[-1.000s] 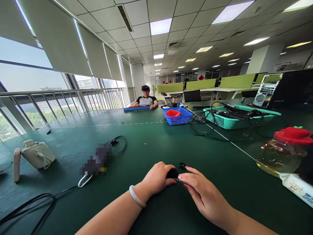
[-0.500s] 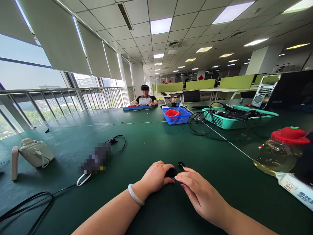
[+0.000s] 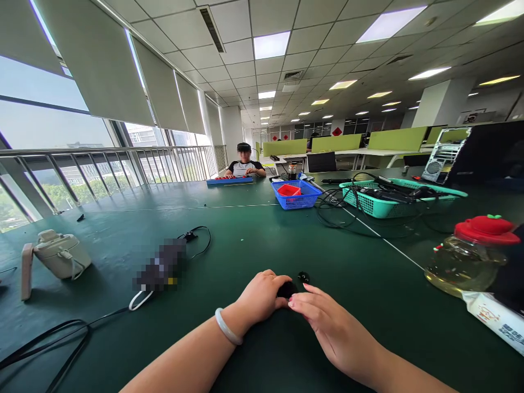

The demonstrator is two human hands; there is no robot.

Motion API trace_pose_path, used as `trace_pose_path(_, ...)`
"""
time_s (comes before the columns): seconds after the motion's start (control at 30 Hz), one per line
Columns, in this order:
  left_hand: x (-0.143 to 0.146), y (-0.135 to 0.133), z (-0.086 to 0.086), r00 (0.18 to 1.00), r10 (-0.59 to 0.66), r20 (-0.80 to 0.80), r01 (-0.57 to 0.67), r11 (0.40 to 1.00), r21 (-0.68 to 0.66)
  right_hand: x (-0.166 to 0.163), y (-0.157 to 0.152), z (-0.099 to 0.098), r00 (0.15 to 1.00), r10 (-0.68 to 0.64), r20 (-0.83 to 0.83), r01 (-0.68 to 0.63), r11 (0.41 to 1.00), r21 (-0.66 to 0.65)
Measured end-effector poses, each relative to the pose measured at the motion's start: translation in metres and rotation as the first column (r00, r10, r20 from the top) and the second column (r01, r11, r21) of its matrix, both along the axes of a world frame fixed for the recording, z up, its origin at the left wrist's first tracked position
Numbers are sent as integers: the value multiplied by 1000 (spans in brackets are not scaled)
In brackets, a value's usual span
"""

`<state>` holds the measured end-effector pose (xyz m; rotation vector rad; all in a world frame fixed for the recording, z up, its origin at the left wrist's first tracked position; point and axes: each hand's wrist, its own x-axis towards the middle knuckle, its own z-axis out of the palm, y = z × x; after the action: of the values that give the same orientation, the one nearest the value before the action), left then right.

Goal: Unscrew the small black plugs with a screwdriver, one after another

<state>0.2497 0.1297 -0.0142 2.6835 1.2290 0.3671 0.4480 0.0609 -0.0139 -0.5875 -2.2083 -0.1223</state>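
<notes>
My left hand is closed around a dark, round object on the table, its thumb and fingers gripping the side. The object is mostly hidden, so its exact kind cannot be told. My right hand bends in from the right, index fingertip against the near right edge of that object. Its thumb is largely hidden under the fingers, which look pinched together there. Just beyond my fingers lies a small, shiny black piece, touched by neither hand.
A blurred dark device with cables lies left, near a beige flask. Right are a red-lidded jar and a white packet. Farther back are a blue basket, a green basket with cables, and a seated person.
My right hand's fingertips have shifted slightly left, and its thumb has tucked under the fingers. More of the small black piece shows. My left hand keeps its grip in place.
</notes>
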Motion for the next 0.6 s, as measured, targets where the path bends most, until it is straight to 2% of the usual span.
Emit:
trace_pose_path(0.23,1,0,1,1000,11,8,-11,1000,0,5,-1,2,988,54,-145,-31,987,155)
trace_pose_path(0.47,0,2,-3,1000,-4,-18,5,1000,16,5,9,-2,971,-99,-219,120,989,81)
trace_pose_path(0.6,-1,1,-3,1000,-28,3,28,999,36,6,11,-3,967,-158,-198,165,986,24)
